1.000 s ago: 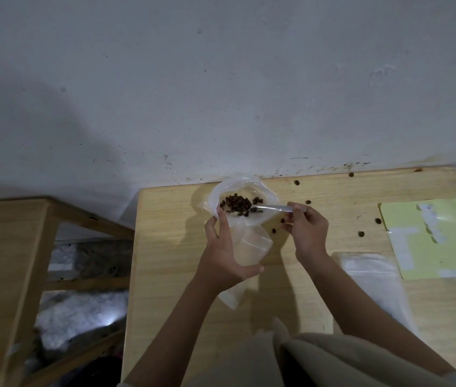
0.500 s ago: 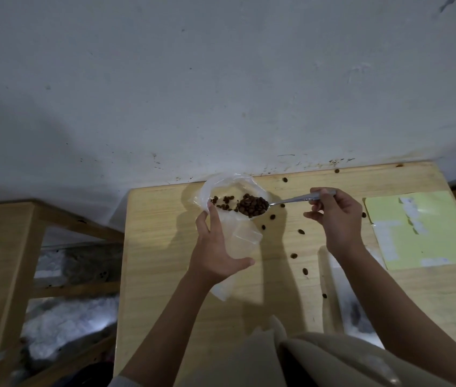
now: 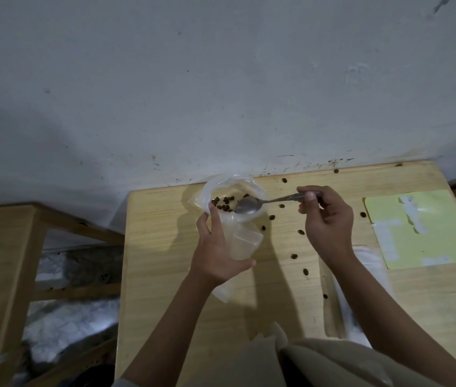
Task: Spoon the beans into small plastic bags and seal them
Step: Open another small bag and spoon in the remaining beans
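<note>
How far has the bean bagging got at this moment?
Done: no sealed bag shows. In hand: the left hand holds an open small bag; the right hand holds an empty-looking spoon above it. Left: filling, sealing, loose beans on the table.

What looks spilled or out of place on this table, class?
Loose beans lie scattered across the table, right of the bag and under the right hand. They belong in the bag, so they look spilled. The spoon at the bag's mouth looks empty.

small bag (image 3: 242, 244) partly behind left hand (image 3: 215, 255)
</note>
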`<act>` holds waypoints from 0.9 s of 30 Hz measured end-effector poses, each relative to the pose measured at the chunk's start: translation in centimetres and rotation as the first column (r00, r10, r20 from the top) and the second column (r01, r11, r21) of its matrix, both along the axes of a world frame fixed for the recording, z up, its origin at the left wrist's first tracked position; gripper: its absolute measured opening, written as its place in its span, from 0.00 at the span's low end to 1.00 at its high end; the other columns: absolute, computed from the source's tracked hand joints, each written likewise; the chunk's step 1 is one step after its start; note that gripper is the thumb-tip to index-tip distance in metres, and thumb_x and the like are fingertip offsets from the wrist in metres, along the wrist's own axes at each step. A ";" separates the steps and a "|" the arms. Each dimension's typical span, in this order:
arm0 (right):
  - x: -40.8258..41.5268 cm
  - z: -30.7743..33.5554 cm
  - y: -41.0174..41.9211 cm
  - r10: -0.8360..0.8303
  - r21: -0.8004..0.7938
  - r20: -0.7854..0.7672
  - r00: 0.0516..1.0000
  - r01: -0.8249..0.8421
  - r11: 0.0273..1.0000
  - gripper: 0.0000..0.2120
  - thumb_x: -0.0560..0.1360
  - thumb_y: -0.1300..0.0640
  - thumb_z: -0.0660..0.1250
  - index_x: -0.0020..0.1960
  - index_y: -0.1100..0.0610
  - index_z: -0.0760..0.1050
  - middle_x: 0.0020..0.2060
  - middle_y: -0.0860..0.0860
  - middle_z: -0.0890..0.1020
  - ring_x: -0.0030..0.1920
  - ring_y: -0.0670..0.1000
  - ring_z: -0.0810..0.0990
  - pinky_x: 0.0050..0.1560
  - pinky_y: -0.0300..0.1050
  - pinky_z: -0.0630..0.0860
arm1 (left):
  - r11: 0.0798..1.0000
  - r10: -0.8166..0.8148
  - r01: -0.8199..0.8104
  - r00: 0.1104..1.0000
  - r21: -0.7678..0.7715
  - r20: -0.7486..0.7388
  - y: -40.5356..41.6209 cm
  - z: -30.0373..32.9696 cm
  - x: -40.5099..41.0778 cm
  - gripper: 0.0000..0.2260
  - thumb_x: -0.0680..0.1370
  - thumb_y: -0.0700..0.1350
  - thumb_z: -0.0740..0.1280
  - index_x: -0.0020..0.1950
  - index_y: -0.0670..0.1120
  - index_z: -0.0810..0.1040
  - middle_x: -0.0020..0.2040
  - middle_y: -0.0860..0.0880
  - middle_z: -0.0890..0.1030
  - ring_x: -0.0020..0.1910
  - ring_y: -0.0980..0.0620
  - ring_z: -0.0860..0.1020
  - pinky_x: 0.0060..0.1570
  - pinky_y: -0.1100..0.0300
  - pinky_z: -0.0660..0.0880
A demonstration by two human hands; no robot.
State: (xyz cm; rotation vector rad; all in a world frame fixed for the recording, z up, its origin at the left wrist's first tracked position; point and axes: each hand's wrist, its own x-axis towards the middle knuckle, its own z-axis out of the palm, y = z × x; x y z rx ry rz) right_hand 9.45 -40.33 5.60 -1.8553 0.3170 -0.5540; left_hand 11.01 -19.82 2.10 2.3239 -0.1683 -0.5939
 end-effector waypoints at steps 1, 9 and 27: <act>0.2 -0.3 0.1 -0.016 -0.011 0.003 1.000 0.016 1.000 0.08 0.78 0.59 0.60 0.49 0.55 0.78 0.42 0.54 0.81 0.38 0.48 0.80 0.37 0.31 0.74 | 1.000 -0.003 0.003 1.000 0.003 -0.003 0.0 0.0 0.0 0.63 0.61 0.58 0.79 0.73 0.54 0.29 0.74 0.52 0.41 0.72 0.48 0.60 0.61 0.56 0.69; 0.8 -4.2 1.4 0.005 -0.307 0.042 0.999 0.008 0.952 0.09 0.75 0.67 0.64 0.53 0.64 0.80 0.42 0.55 0.81 0.41 0.45 0.78 0.41 0.32 0.74 | 0.999 -0.044 0.043 0.998 0.027 0.045 -0.2 0.5 -0.3 0.63 0.62 0.59 0.78 0.73 0.52 0.27 0.74 0.50 0.40 0.70 0.46 0.64 0.58 0.56 0.71; 1.7 -5.0 0.9 -0.192 -0.213 -0.115 0.975 0.165 0.963 0.10 0.74 0.61 0.61 0.45 0.63 0.80 0.37 0.51 0.78 0.34 0.49 0.75 0.31 0.26 0.67 | 0.993 -0.105 0.097 0.987 0.072 0.121 -0.9 0.1 -0.4 0.62 0.61 0.60 0.77 0.74 0.52 0.29 0.74 0.51 0.41 0.69 0.45 0.65 0.57 0.58 0.72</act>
